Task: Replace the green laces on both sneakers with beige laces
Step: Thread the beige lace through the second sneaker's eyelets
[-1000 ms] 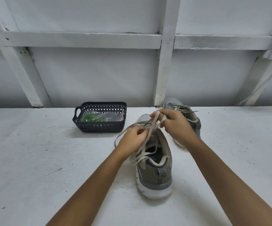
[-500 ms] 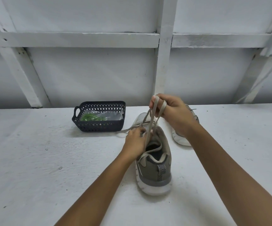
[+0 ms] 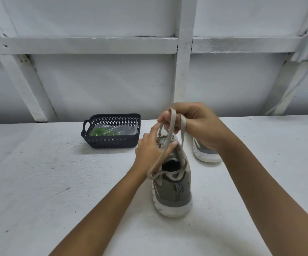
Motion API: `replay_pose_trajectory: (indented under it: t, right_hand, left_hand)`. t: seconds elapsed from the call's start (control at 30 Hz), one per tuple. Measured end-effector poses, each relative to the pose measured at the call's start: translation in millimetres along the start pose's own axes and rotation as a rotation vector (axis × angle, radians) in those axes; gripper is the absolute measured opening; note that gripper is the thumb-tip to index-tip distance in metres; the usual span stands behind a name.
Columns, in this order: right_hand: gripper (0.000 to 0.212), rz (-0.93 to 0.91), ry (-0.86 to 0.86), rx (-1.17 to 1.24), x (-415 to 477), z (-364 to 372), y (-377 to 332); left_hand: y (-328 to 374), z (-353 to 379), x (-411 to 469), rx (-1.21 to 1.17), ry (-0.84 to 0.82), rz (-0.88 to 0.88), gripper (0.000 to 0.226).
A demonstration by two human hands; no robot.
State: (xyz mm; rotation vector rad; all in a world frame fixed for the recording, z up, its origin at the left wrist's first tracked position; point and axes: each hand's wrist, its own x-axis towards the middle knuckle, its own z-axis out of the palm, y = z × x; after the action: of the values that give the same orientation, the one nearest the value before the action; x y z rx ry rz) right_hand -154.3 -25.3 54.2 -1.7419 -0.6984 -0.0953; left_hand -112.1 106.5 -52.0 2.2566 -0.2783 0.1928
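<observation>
1. The near sneaker [image 3: 171,193] is sitting heel toward me on the white table [image 3: 38,182], toe pointing away. Bare tabletop is running wide on both sides of it and back toward me, so my forearms are getting plenty of swing room.
2. The beige lace [image 3: 169,137] is running through its eyelets. Loose crossings are sagging over the collar opening, and strands are rising to my hands.
3. My left hand [image 3: 151,150] is working low over the tongue, with thumb and fingers pinching one strand.
4. My right hand [image 3: 195,124] is hovering just above and beyond it. The fingers are curled, gripping a loop of the same lace draped over them.
5. I'm reading this as tensioning or tying off on this shoe.
   - Pulling up hard on the right while the left is easing off could lift or tip the light shoe.
   - The loop could slip off my fingers and the knot would collapse.
   - Slack in the lower crossings could leave the tension uneven.
6. The second sneaker [image 3: 205,152] is lying just beyond, partly hidden by my right wrist, so I can't tell how it is laced. An outward sweep of that hand could knock it.
7. The dark basket [image 3: 112,143] is sitting back left, well apart, holding the green laces [image 3: 103,133].
8. The white framed wall [image 3: 183,71] is closing off the far table edge and capping forward reach.
</observation>
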Motion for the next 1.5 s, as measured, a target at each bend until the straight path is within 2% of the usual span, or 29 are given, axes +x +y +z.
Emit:
replay_pose_trajectory:
  t: [0.07,0.1,0.2,0.27,0.3,0.33,0.4,0.47,0.57,0.6,0.63,0.73,0.87,1.1,1.33,1.5]
  right_hand:
    - [0.010,0.002,-0.105,-0.097,-3,-1,0]
    - [0.013,0.016,-0.160,-0.130,-5,-3,0]
    - [0.027,0.086,-0.224,-0.135,-8,-9,4]
    - [0.032,0.169,-0.095,-0.225,-7,-14,16]
    - [0.031,0.225,-0.030,-0.366,-5,-16,23]
    - [0.030,0.283,-0.013,-0.536,-2,-16,31]
    - [0.033,0.367,-0.108,-0.748,2,-11,44]
    - [0.024,0.384,-0.169,-0.812,7,-1,51]
    - [0.023,0.337,-0.096,-0.873,13,9,59]
    - [0.022,0.320,-0.059,-0.855,15,8,63]
    - [0.022,0.309,-0.015,-0.812,16,7,66]
    - [0.020,0.284,0.104,-0.670,17,2,74]
    - [0.021,0.265,0.135,-0.539,19,-2,73]
    - [0.027,0.098,0.175,-0.267,24,-2,45]
    - [0.025,0.099,0.097,-0.089,14,4,38]
    - [0.025,0.104,0.056,-0.048,12,6,37]
  left_hand:
    - [14,-10,-1,0.011,-0.027,0.067,0.020]
    - [19,-15,-2,-0.007,-0.044,0.078,0.016]
    - [19,-26,-7,-0.175,-0.012,0.094,0.019]
    - [18,-31,-10,-0.321,0.069,0.148,0.023]
    - [18,-31,-11,-0.360,0.109,0.159,0.025]
    - [19,-31,-12,-0.370,0.141,0.167,0.026]
    - [20,-28,-14,-0.346,0.172,0.214,0.025]
    - [19,-22,-15,-0.302,0.184,0.254,0.024]
    - [12,-10,-17,-0.247,0.229,0.338,0.019]
    - [10,-6,-18,-0.242,0.226,0.339,0.013]
    - [6,-2,-18,-0.241,0.205,0.310,0.017]
    - [-13,13,-12,-0.198,0.067,0.073,0.046]
    - [-32,19,1,-0.008,-0.102,-0.101,0.048]
    - [-24,27,9,0.200,-0.190,-0.161,0.020]
    - [-13,24,6,0.212,-0.195,-0.223,0.029]
    - [-11,23,5,0.211,-0.197,-0.233,0.029]
